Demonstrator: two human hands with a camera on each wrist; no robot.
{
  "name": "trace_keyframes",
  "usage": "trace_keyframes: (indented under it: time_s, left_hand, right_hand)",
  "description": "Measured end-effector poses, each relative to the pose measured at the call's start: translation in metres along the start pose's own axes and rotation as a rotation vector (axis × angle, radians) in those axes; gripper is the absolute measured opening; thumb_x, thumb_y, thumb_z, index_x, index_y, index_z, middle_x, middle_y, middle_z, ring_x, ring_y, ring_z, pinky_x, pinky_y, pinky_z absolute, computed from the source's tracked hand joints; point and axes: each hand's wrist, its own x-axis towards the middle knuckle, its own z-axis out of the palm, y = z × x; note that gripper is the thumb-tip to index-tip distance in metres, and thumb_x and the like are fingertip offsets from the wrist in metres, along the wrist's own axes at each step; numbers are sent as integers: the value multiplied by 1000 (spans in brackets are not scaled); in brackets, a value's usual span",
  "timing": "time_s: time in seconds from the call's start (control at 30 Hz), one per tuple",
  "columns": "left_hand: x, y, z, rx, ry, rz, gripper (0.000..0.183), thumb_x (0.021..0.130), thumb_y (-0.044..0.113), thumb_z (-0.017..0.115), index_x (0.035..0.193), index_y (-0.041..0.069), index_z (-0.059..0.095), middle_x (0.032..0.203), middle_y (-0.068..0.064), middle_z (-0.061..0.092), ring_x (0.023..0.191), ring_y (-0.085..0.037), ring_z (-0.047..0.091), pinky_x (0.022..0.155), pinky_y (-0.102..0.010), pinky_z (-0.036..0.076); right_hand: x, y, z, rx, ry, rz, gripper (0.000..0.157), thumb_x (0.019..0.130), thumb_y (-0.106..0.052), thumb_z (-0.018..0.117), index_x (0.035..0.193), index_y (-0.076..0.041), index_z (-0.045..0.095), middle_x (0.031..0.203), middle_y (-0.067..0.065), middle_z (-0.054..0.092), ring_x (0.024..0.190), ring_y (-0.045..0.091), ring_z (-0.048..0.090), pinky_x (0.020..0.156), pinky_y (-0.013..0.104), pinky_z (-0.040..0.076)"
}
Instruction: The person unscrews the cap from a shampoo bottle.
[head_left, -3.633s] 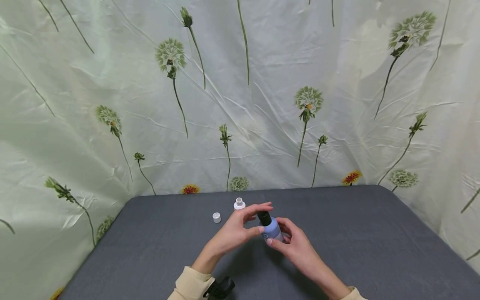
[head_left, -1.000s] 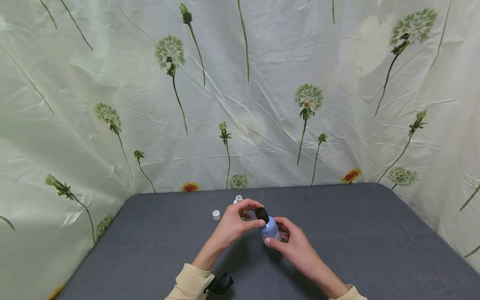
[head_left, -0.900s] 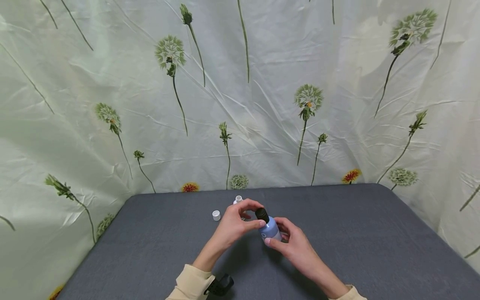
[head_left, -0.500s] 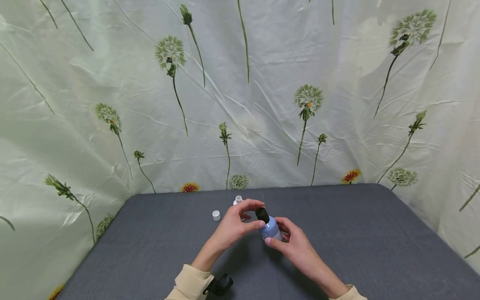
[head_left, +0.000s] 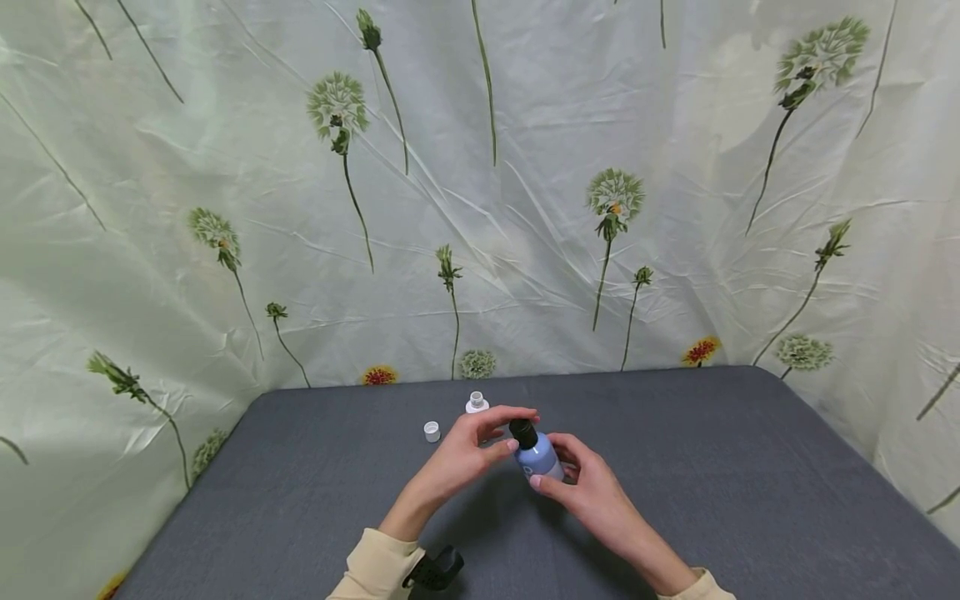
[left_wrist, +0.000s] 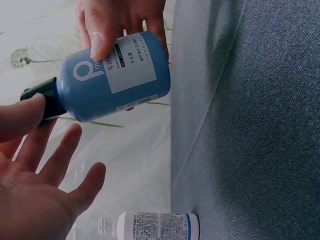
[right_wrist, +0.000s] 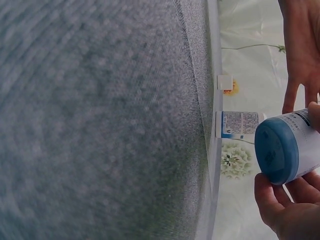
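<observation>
A blue bottle point(head_left: 537, 457) with a white label and a black cap point(head_left: 522, 432) is held tilted above the table, its cap leaning to the left. My right hand point(head_left: 592, 496) grips the bottle's body, thumb in front and fingers behind. On the cap, my left hand point(head_left: 468, 450) has its thumb on one side and the index finger on the other, as the left wrist view shows; its other fingers point(left_wrist: 87, 187) are spread away from the bottle. Behind the left hand stands a white bottle point(head_left: 477, 403) with an uncapped neck, partly hidden.
A small white cap point(head_left: 432, 432) lies on the table left of the white bottle. The grey cloth-covered table point(head_left: 315, 500) reaches back to a hanging curtain point(head_left: 525, 208) printed with flowers. A black band point(head_left: 437, 570) is on the left wrist.
The left thumb has slid slightly left, and the left fingers have lifted and straightened a little over the cap. The right hand keeps its grip on the bottle.
</observation>
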Motion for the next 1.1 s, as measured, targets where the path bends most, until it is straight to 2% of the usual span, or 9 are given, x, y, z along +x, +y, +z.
trace_keyframes:
  time_s: [0.2,0.3,0.43,0.57,0.6,0.73,0.87,1.0,1.1]
  left_hand:
    - [1,-1,0,21,62,-29,36,91,7,71,124,19,67,120,3,65,118,-18,58,101,-49,41]
    - [1,1,0,50,95,-43,35,88,7,74,122,16,67,118,3,66,114,-16,59,100,-47,41]
    - [-1,18,2,84,143,-51,32,85,5,77,115,8,68,110,-1,69,107,-17,60,97,-47,41]
    - [-5,33,2,92,162,-49,29,83,2,77,110,2,68,105,-6,69,103,-18,60,94,-45,42]
    - [-5,34,2,89,165,-52,30,83,2,77,111,2,68,106,-6,69,103,-18,60,94,-44,42]
    - [-3,20,2,60,169,-49,38,83,3,77,120,7,66,110,-6,68,105,-19,61,96,-47,43]
    - [0,2,1,17,117,-43,50,86,7,76,133,15,59,121,-4,66,112,-21,60,100,-51,41]
    - [0,-2,-4,5,31,7,49,90,11,73,136,17,58,132,-2,60,124,-23,53,102,-46,41]
    - [-1,-1,-7,-24,-19,51,43,92,8,69,134,14,60,137,-6,57,127,-25,51,102,-45,41]
  right_hand:
    - [-1,-1,0,-11,17,-7,48,82,-20,81,124,-10,61,120,5,63,117,24,57,99,53,42]
    - [-1,-2,0,-26,33,-15,46,82,-18,82,123,-12,62,119,3,64,116,23,57,98,52,43]
    - [0,-2,0,-48,50,-25,46,81,-17,82,122,-14,63,117,1,64,113,22,58,97,51,44]
    - [0,-1,-1,-46,47,-33,46,80,-17,83,122,-15,63,116,0,64,112,20,58,97,50,44]
    - [0,-1,-1,-44,45,-34,46,80,-18,83,122,-15,63,116,-1,64,112,20,58,97,50,44]
    - [0,0,-2,-39,41,-42,47,80,-19,83,123,-16,63,116,-1,64,111,19,58,96,48,44]
    - [0,0,-3,-44,39,-61,47,80,-17,83,123,-16,64,116,-1,64,110,19,58,95,47,43]
    - [0,0,-5,-44,38,-65,47,80,-17,83,123,-17,63,116,0,64,108,20,59,94,46,44]
    - [0,-1,-6,-45,33,-56,47,81,-18,82,124,-18,63,117,0,64,107,20,58,94,47,43]
